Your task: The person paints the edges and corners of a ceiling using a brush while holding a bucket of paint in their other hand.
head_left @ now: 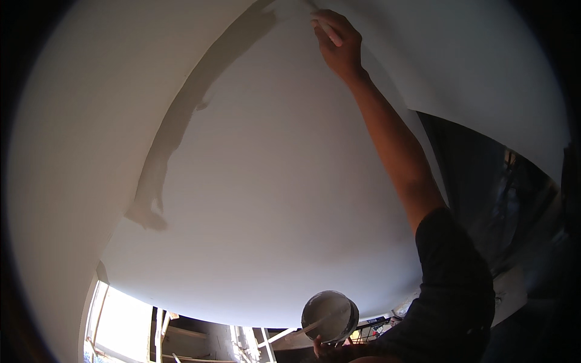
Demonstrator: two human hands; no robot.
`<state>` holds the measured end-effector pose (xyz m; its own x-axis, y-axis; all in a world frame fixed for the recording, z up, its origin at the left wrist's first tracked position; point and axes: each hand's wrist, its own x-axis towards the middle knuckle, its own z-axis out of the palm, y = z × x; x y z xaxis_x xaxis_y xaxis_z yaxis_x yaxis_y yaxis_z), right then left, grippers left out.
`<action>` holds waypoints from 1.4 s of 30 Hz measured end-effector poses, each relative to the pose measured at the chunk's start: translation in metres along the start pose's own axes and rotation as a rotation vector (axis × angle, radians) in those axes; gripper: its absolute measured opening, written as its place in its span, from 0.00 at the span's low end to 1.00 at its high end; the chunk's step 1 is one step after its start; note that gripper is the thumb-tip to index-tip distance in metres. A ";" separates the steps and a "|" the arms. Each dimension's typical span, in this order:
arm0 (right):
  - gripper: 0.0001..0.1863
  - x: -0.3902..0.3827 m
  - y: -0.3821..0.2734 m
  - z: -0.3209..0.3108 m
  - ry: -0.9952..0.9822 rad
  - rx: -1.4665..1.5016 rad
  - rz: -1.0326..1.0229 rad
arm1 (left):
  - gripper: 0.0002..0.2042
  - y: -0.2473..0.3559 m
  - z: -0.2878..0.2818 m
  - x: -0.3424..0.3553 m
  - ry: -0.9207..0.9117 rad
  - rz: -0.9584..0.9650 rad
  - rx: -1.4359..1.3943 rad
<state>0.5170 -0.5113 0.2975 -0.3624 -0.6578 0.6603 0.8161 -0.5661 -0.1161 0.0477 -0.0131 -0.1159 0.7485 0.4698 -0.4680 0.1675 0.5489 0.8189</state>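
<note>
My right hand (338, 42) is raised to the white ceiling (272, 199), fingers closed around a pale brush handle (328, 30) whose tip meets the ceiling's corner seam at the top of the view. A darker, wet-looking painted band (181, 115) runs from that spot down along the seam to the left. Low in the view my left hand (324, 348) grips a small round paint pot (330, 316) coated in white, with a stick or wire handle across its mouth. A black sleeve (454, 284) covers my right upper arm.
White walls (66, 151) curve around the ceiling on the left and upper right. A dark opening (490, 181) lies to the right. A bright window (121, 327) and pale ladder or scaffold rails (254, 342) show at the bottom.
</note>
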 end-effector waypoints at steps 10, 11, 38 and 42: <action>0.15 0.026 0.015 0.023 -0.185 -0.114 -0.098 | 0.38 0.010 0.011 -0.005 0.003 0.008 0.039; 0.15 0.031 0.017 0.024 -0.161 -0.123 -0.092 | 0.38 0.012 0.011 -0.003 -0.003 0.003 0.042; 0.10 0.034 -0.060 0.038 -0.451 -0.046 -0.341 | 0.37 0.009 -0.010 0.019 -0.109 -0.093 -0.006; 0.12 0.029 -0.060 0.035 -0.514 -0.138 -0.364 | 0.37 0.008 -0.010 0.022 -0.125 -0.109 0.000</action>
<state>0.4733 -0.4798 0.3495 -0.3155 -0.1090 0.9426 0.6039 -0.7894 0.1108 0.0592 0.0087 -0.1234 0.7998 0.3183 -0.5089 0.2517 0.5919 0.7657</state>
